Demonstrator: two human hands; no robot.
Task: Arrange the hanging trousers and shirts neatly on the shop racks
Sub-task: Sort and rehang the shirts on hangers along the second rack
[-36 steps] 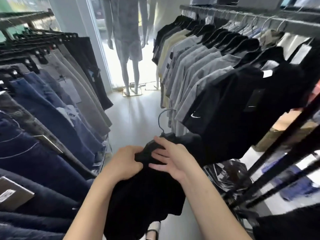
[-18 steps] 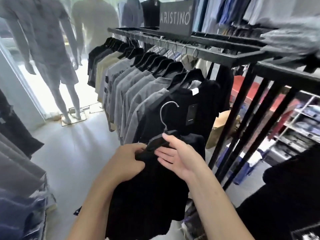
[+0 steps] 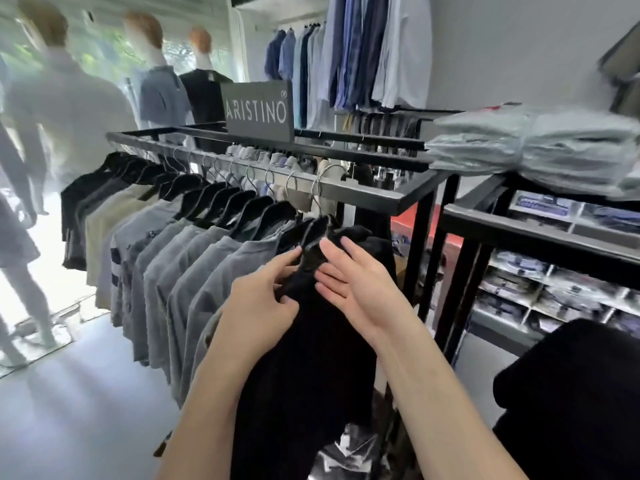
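A black shirt (image 3: 311, 375) hangs on a black hanger whose metal hook (image 3: 320, 188) sits over the rack rail (image 3: 363, 194) at the row's right end. My left hand (image 3: 263, 299) pinches the shirt's fabric just below the collar. My right hand (image 3: 353, 289) lies with straight fingers against the hanger's shoulder and the shirt's right side. To the left along the same rail hang several grey shirts (image 3: 194, 271) on black hangers, then beige and black ones.
An ARISTINO sign (image 3: 258, 110) stands on the rack top. A second black rack (image 3: 540, 233) at right carries a stack of folded pale garments (image 3: 536, 147), with shelves of packed shirts (image 3: 554, 289) behind. Mannequins (image 3: 162, 88) stand by the bright window at left.
The black shirt rose from waist height to the rail, and its hook now sits over the rail. Both hands went up with it, and my view turned right.
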